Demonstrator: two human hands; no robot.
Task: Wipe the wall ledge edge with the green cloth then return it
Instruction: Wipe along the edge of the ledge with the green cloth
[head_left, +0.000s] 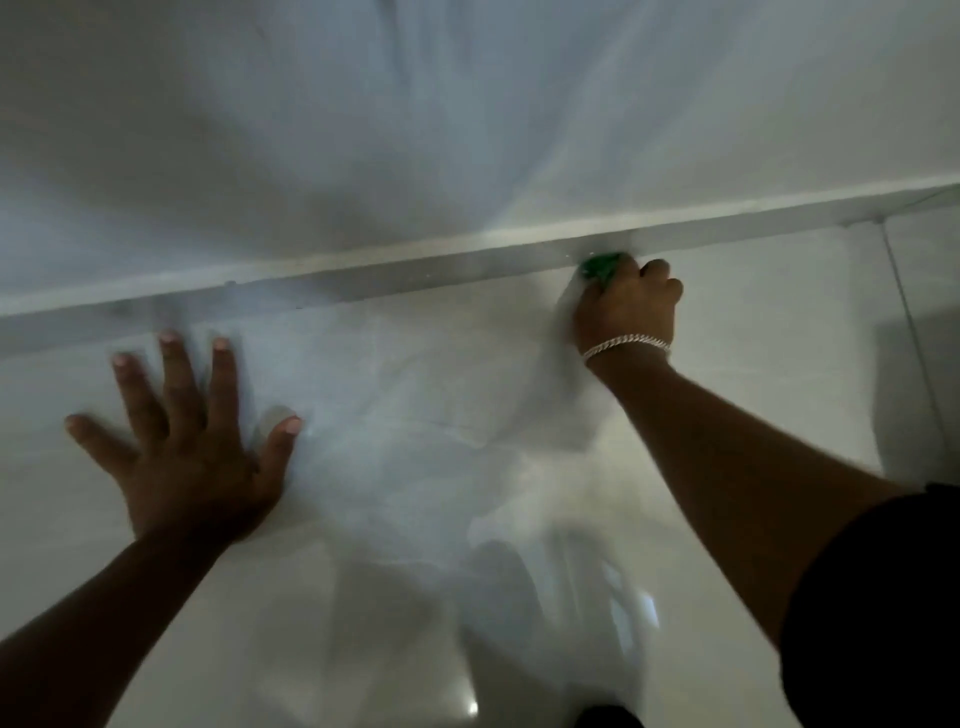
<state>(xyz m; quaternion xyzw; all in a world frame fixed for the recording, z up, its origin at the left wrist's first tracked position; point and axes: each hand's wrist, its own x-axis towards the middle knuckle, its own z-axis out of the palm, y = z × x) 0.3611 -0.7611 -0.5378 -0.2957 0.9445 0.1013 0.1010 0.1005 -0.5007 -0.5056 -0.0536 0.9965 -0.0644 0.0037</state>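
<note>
right hand (626, 306) closes around the green cloth (602, 266), pressing it against the wall ledge edge (363, 275); only a small bit of cloth shows past the knuckles. left hand (182, 441), blurred, lies flat and splayed on the glossy tiles (415, 415), holding nothing.

the right hand (626, 306) is covering most of the green cloth (601, 266), leaving only a small blurred patch showing. the left hand (187, 441) is smearing with motion blur. both forearms are running off the picture's edges.
</note>
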